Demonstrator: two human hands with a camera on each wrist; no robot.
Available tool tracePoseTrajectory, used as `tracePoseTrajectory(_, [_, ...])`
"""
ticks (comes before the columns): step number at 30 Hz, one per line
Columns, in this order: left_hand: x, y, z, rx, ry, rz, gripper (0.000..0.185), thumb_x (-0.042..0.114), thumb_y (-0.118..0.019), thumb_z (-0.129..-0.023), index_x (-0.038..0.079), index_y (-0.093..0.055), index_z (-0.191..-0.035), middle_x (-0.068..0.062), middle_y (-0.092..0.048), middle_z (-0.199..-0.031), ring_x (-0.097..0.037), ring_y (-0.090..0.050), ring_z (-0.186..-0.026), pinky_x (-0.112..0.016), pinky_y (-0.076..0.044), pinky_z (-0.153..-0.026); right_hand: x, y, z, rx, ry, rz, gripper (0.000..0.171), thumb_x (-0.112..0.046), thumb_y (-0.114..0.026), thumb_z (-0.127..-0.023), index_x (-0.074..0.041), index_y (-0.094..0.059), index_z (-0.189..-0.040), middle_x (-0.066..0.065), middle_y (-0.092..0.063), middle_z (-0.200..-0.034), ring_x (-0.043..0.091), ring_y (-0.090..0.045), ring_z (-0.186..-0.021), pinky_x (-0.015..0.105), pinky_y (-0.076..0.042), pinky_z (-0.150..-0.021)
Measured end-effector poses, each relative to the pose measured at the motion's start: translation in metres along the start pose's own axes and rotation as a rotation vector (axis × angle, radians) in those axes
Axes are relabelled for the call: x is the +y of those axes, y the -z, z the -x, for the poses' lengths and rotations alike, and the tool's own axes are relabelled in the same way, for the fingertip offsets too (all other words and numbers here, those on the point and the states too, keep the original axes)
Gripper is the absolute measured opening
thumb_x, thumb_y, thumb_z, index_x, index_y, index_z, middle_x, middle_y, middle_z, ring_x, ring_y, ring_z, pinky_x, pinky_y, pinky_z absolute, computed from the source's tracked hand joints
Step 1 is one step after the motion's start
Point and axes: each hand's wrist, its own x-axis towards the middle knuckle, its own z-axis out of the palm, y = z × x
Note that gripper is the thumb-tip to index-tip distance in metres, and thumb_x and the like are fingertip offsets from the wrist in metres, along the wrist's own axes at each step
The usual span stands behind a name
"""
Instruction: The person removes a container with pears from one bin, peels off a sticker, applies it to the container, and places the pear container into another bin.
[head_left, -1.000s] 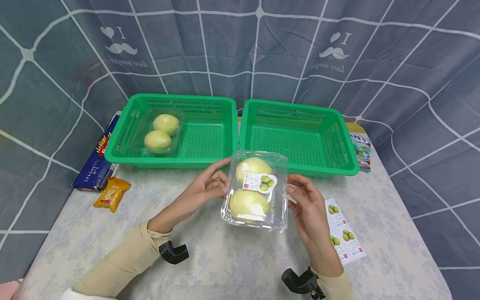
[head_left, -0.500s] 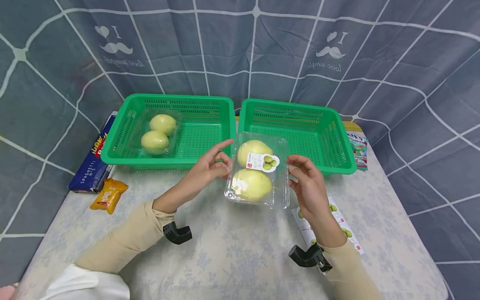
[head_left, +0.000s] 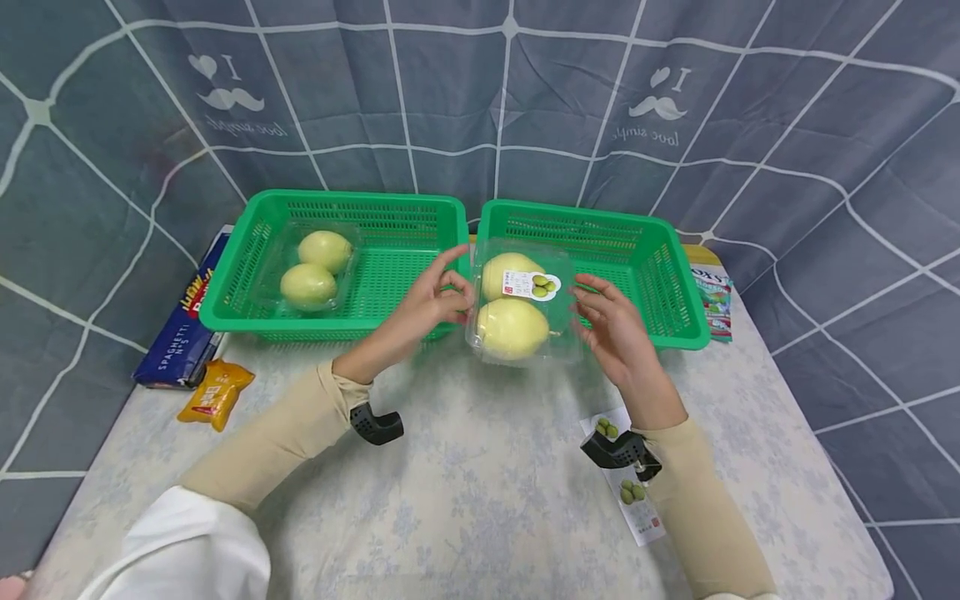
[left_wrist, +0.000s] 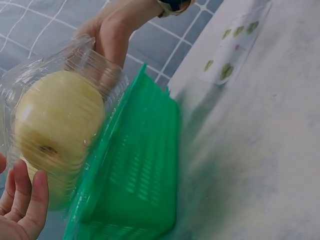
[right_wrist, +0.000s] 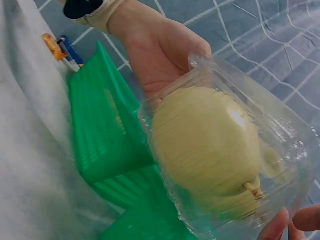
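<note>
Between my two hands hangs a clear plastic clamshell box (head_left: pixel 564 335), tilted, over the front edge of the right green basket (head_left: pixel 660 329). Two pale yellow melons (head_left: pixel 513 327) lie inside it, and a white label (head_left: pixel 531 285) with a green fruit picture sits on its lid. My left hand (head_left: pixel 435 298) grips the box's left side, index finger extended. At the opposite side my right hand (head_left: pixel 617 333) holds it by the fingers. In the right wrist view a melon's stem (right_wrist: pixel 254 190) shows through the plastic. The left green basket (head_left: pixel 337 323) contains another clear box with two melons (head_left: pixel 309 286).
A sheet of fruit stickers (head_left: pixel 633 508) lies partly under my right forearm. Left of the baskets are a blue spaghetti box (head_left: pixel 176 337) and an orange snack packet (head_left: pixel 216 393). A colourful packet (head_left: pixel 716 304) lies by the right basket. A grey curtain (head_left: pixel 450 92) hangs behind.
Both hands have carried the melon box forward, from over the tabletop to the right basket's front edge. The sticker sheet is now more covered by my right arm.
</note>
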Motion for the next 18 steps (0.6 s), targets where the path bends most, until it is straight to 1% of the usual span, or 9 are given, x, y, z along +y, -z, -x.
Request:
tracePoseTrajectory(3, [0.001,0.001,-0.009,0.031,0.007,0.012,0.070,0.003,-0.052,-0.098,0.023,-0.026,-0.159,0.000,-0.055,-0.090,-0.015,-0.062,-0.081,-0.032,-0.057,-0.079,-0.004,0.002,-0.008,-0.014,-0.013,-0.042,0.017,-0.016,-0.046,-0.107,-0.021,-0.054,-0.122,-0.006,-0.051,-0.118,0.007,-0.049,-0.096,0.017,-0.046,-0.075])
tracePoseTrajectory(8, [-0.002,0.002,-0.026,0.091,0.018,0.014,0.064,0.002,-0.051,-0.099,0.018,-0.031,-0.158,-0.001,-0.055,-0.092,-0.013,-0.061,-0.079,-0.029,-0.057,-0.076,-0.010,0.004,-0.022,-0.020,-0.033,-0.098,0.020,-0.018,-0.045,-0.107,-0.019,-0.051,-0.127,-0.005,-0.050,-0.122,0.008,-0.046,-0.101,0.016,-0.046,-0.075])
tracePoseTrajectory(10, [-0.004,0.001,-0.032,0.100,0.022,0.008,0.062,0.003,-0.050,-0.101,0.016,-0.031,-0.158,-0.002,-0.055,-0.095,-0.014,-0.060,-0.080,-0.029,-0.058,-0.077,-0.012,0.005,-0.028,-0.012,-0.045,-0.108,0.022,-0.019,-0.044,-0.108,-0.019,-0.049,-0.129,-0.005,-0.049,-0.122,0.008,-0.046,-0.102,0.016,-0.045,-0.075])
tracePoseTrajectory(15, [-0.007,-0.002,-0.044,0.105,0.032,-0.003,0.057,0.007,-0.047,-0.104,0.017,-0.032,-0.158,-0.003,-0.053,-0.101,-0.015,-0.060,-0.086,-0.034,-0.060,-0.086,-0.020,0.008,-0.042,0.004,-0.048,-0.086,0.024,-0.019,-0.043,-0.108,-0.020,-0.048,-0.131,-0.006,-0.048,-0.121,0.007,-0.045,-0.102,0.017,-0.045,-0.075])
tracePoseTrajectory(18, [-0.006,-0.005,-0.051,0.113,0.038,-0.022,0.056,0.010,-0.048,-0.104,0.018,-0.032,-0.157,-0.002,-0.052,-0.103,-0.017,-0.060,-0.092,-0.036,-0.060,-0.089,-0.023,0.011,-0.051,0.019,-0.047,-0.058,0.025,-0.017,-0.045,-0.107,-0.020,-0.048,-0.132,-0.006,-0.048,-0.120,0.007,-0.046,-0.099,0.017,-0.045,-0.075])
